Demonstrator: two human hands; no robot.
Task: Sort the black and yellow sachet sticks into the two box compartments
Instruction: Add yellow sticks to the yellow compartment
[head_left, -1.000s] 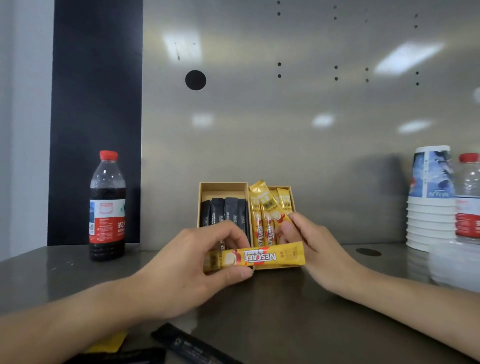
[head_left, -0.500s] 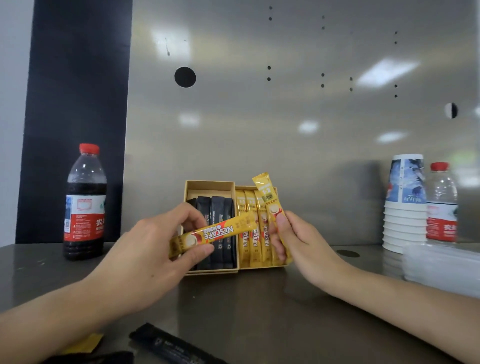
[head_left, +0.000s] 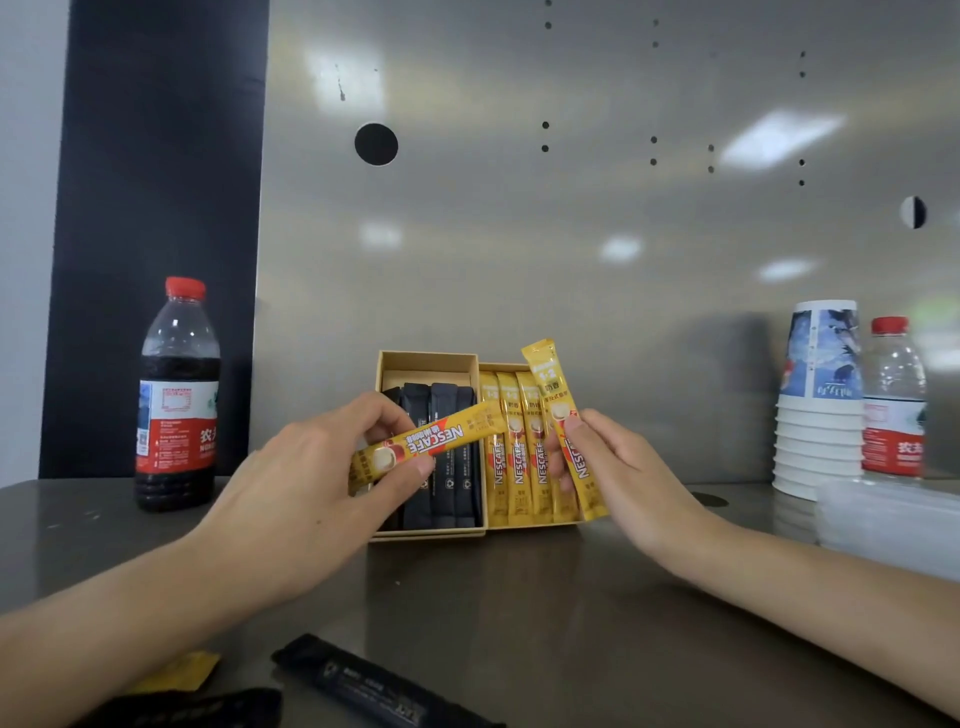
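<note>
- Likely an office pantry or break corner — a steel desk (head_left: 519, 597) backed by a steel wall panel (head_left: 571, 234).
- Right of the fingers: stacked paper cups (head_left: 818, 415), a water bottle (head_left: 894, 400).
- Left: a dark drink bottle (head_left: 176, 400).

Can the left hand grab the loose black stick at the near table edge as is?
Probably not yet. The left hand is pinching a yellow sachet over the box. The black stick lies uncovered near that forearm, so once the fingers are free nothing blocks it.
</note>
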